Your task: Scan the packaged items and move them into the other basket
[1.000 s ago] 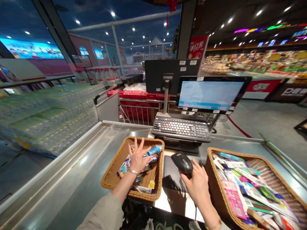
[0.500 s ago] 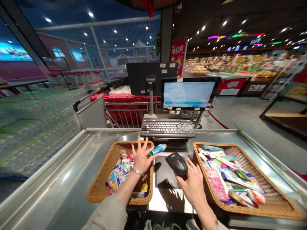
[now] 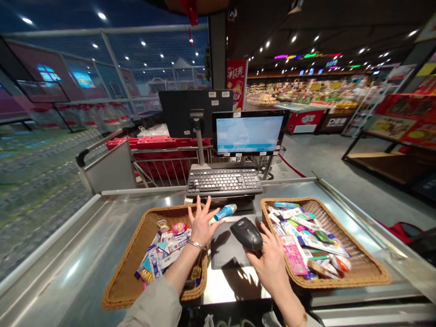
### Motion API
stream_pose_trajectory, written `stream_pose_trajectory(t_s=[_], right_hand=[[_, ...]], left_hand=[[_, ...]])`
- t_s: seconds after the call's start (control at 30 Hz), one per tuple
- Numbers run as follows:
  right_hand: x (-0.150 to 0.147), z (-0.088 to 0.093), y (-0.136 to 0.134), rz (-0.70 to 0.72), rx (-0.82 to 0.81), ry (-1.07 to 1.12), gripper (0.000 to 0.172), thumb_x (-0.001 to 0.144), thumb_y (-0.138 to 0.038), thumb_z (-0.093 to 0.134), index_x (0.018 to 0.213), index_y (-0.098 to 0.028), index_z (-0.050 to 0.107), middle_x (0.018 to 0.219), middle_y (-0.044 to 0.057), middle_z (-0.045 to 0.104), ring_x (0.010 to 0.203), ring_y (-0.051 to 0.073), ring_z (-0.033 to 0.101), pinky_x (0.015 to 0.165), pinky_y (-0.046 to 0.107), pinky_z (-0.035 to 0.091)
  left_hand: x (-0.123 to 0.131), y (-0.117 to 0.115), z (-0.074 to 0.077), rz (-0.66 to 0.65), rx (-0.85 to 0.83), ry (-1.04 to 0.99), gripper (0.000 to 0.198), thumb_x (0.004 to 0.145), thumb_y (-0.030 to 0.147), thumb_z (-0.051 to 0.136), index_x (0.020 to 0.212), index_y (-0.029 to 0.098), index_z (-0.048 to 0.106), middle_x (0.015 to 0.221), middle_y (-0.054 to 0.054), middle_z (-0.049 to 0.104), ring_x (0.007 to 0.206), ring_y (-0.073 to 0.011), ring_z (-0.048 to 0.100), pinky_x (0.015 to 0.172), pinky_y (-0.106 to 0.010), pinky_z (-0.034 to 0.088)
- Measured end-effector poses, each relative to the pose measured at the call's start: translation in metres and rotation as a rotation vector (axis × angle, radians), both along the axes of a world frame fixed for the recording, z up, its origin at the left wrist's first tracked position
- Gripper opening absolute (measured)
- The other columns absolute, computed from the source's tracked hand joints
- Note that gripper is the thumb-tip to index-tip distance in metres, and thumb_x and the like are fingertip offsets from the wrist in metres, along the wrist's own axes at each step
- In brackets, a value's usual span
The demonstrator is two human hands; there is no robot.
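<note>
Between the thumb and index finger of my left hand (image 3: 202, 224) is a small blue tube-shaped item (image 3: 225, 212), its other fingers spread. That hand is above the right side of the left wicker basket (image 3: 120, 268), which holds small packets and a pink, egg-like item (image 3: 179, 228). My right hand (image 3: 270, 259) is closed around a black handheld barcode scanner (image 3: 246, 233), whose head is tilted towards the blue item. The scanner is apart from the item, over a grey panel in the counter. To its right stands another wicker basket (image 3: 369, 272) with toothbrush-like packs and other small goods.
Behind the hands are a black keyboard (image 3: 225, 181) and a lit monitor (image 3: 250, 132), with a second screen's dark back (image 3: 180, 113) beside it. The metal counter (image 3: 76, 254) has raised edges. A trolley (image 3: 112, 165) stands beyond its far edge.
My view has turned to the right, so the baskets, keyboard and monitor sit further left in it. Both hands keep their grips on the blue item and the scanner.
</note>
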State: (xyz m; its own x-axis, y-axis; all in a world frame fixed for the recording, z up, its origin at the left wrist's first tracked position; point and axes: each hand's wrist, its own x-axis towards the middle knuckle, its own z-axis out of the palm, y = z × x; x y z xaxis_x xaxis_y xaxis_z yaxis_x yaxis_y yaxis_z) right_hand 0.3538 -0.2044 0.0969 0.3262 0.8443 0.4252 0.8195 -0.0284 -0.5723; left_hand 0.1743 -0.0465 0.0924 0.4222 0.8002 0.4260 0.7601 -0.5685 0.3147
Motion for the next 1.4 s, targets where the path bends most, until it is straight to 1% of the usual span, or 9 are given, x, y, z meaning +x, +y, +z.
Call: stream_pose_trajectory(t_s=[0.23, 0.47, 0.73, 0.93, 1.1, 1.27, 1.4], right_hand=[[0.005, -0.001, -0.003, 0.005, -0.015, -0.017, 0.018, 0.079, -0.029, 0.059, 0.092, -0.021, 0.068, 0.112, 0.008, 0.069, 0.133, 0.031, 0.045, 0.113, 0.057, 0.023], [0.007, -0.001, -0.005, 0.000, -0.013, -0.019, 0.020, 0.079, -0.026, 0.058, 0.096, -0.022, 0.068, 0.113, 0.008, 0.069, 0.133, 0.031, 0.045, 0.113, 0.057, 0.024], [0.008, 0.000, -0.008, 0.007, 0.028, -0.031, 0.020, 0.076, -0.020, 0.058, 0.093, -0.022, 0.068, 0.111, 0.008, 0.069, 0.131, 0.031, 0.047, 0.111, 0.057, 0.027], [0.010, -0.001, -0.008, -0.003, 0.019, -0.025, 0.019, 0.076, -0.022, 0.058, 0.091, -0.022, 0.069, 0.112, 0.008, 0.069, 0.131, 0.031, 0.047, 0.111, 0.058, 0.028], [0.014, -0.002, -0.008, -0.022, 0.027, -0.034, 0.021, 0.076, -0.025, 0.057, 0.092, -0.021, 0.070, 0.113, 0.009, 0.069, 0.130, 0.031, 0.047, 0.111, 0.057, 0.028], [0.023, -0.005, -0.011, -0.070, 0.043, -0.055, 0.022, 0.078, -0.028, 0.057, 0.095, -0.021, 0.070, 0.120, 0.008, 0.067, 0.132, 0.030, 0.045, 0.114, 0.058, 0.022], [0.032, -0.007, -0.013, -0.118, 0.073, -0.083, 0.025, 0.079, -0.031, 0.058, 0.100, -0.021, 0.069, 0.124, 0.008, 0.065, 0.133, 0.030, 0.044, 0.113, 0.058, 0.025]], left_hand=[[0.009, 0.001, 0.000, -0.023, -0.009, 0.002, 0.041, 0.083, 0.049, 0.065, 0.122, 0.036, 0.066, 0.156, 0.000, 0.031, 0.149, -0.0369, 0.007, 0.114, -0.070, 0.000], [0.014, 0.001, 0.002, -0.025, -0.002, -0.008, 0.040, 0.083, 0.048, 0.066, 0.121, 0.037, 0.066, 0.156, 0.000, 0.033, 0.149, -0.0374, 0.009, 0.114, -0.071, 0.003], [0.016, 0.000, 0.001, -0.032, 0.048, -0.015, 0.039, 0.083, 0.049, 0.066, 0.120, 0.036, 0.067, 0.155, 0.000, 0.035, 0.149, -0.0370, 0.012, 0.113, -0.072, 0.006], [0.018, -0.001, 0.003, -0.029, 0.055, 0.002, 0.039, 0.082, 0.045, 0.068, 0.121, 0.038, 0.066, 0.154, 0.000, 0.036, 0.148, -0.0369, 0.013, 0.112, -0.073, 0.010], [0.023, -0.001, 0.005, -0.046, 0.051, -0.009, 0.039, 0.082, 0.045, 0.068, 0.121, 0.037, 0.066, 0.154, 0.000, 0.036, 0.149, -0.0363, 0.012, 0.113, -0.073, 0.006], [0.030, 0.000, 0.008, -0.075, 0.052, -0.024, 0.039, 0.082, 0.047, 0.068, 0.120, 0.037, 0.066, 0.155, -0.001, 0.036, 0.149, -0.0359, 0.010, 0.113, -0.072, 0.004], [0.038, 0.000, 0.010, -0.106, 0.063, -0.033, 0.039, 0.082, 0.047, 0.068, 0.120, 0.037, 0.066, 0.154, -0.001, 0.036, 0.149, -0.0361, 0.010, 0.113, -0.073, 0.005]])
